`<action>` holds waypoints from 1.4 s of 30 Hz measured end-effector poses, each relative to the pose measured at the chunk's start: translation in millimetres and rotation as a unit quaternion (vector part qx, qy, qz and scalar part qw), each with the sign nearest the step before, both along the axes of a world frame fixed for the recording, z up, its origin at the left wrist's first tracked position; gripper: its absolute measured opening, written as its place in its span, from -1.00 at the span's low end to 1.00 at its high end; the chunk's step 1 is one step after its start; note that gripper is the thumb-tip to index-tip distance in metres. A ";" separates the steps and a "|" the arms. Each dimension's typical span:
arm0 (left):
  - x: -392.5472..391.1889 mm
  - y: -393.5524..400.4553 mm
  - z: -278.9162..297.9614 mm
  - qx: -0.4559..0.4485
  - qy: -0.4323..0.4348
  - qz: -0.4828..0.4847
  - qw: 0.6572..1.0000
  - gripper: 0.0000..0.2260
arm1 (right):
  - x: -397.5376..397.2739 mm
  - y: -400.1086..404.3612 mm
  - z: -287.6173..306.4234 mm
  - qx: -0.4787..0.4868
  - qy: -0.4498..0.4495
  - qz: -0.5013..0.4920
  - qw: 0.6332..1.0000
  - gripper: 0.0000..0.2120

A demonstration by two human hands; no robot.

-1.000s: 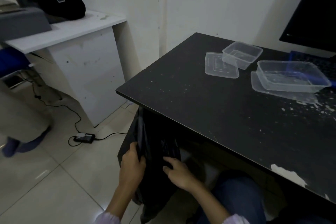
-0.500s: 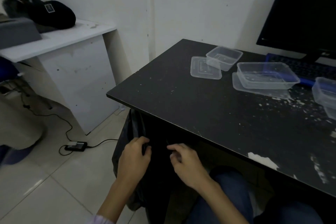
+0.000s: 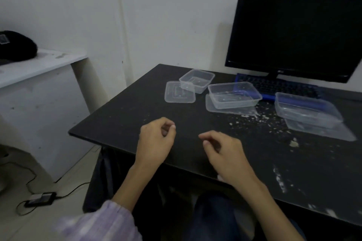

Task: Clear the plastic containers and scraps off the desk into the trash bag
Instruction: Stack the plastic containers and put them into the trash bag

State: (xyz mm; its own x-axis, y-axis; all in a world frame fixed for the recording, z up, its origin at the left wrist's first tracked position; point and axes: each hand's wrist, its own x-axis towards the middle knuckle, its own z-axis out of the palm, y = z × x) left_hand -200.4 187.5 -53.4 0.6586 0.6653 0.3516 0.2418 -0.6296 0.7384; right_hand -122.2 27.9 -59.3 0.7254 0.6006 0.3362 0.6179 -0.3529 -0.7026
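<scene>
Risk, as judged: sweeping crumbs (image 3: 260, 121) by hand could scatter them off the table (image 3: 125, 115) edge past the trash bag (image 3: 98, 188), which hangs below and left of both grips. Left hand (image 3: 154, 143) and right hand (image 3: 225, 152) hover loosely curled, holding nothing. Nearest lid (image 3: 179, 92) and small container (image 3: 196, 80) lie ahead; other containers (image 3: 234, 95) ahead-right, out of contact.

Office — desk (image 3: 137, 121), monitor (image 3: 293, 33), keyboard (image 3: 274, 86)

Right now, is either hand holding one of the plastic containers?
No: the left hand and right hand hover loosely curled and empty above the desk, well short of the plastic containers.
</scene>
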 end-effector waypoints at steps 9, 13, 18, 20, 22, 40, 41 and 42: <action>141.0 -17.4 5.2 -0.106 -0.015 -0.088 0.990 -0.79 | 132.1 -21.7 15.1 -0.004 0.026 -0.165 0.986 -0.72; 181.2 -22.1 6.4 -0.140 -0.014 -0.102 0.985 -0.75 | 181.2 -21.6 15.2 -0.023 0.050 -0.214 0.975 -0.58; 205.0 -22.0 6.4 -0.193 -0.014 -0.110 0.975 -0.74 | 214.2 -15.0 13.6 -0.030 0.117 -0.233 0.965 -0.46; 209.2 -20.9 4.7 -0.204 -0.017 -0.110 0.973 -0.76 | 219.0 -13.3 11.4 -0.019 0.139 -0.228 0.963 -0.54; 211.5 -20.4 5.6 -0.210 -0.024 -0.115 0.971 -0.79 | 219.4 -14.0 11.4 -0.005 0.137 -0.221 0.966 -0.75; 146.0 -63.7 2.4 -0.182 0.010 -0.167 0.969 -0.72 | 110.2 -108.7 10.7 0.051 0.111 -0.274 0.954 -0.74; 143.2 -65.0 -0.2 -0.181 0.013 -0.167 0.969 -0.73 | 106.9 -112.0 8.4 0.047 0.113 -0.275 0.954 -0.75; 139.9 -66.1 -2.2 -0.180 0.017 -0.168 0.969 -0.73 | 103.9 -114.7 6.6 0.042 0.116 -0.275 0.953 -0.76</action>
State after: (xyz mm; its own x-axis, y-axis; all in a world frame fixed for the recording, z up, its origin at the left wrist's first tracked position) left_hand -60.4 121.4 -55.6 0.8661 0.4876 0.1097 0.0971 -0.3794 0.9201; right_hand -18.3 -86.9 -52.7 0.9838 0.0854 0.1579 0.1793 -0.5154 -0.8380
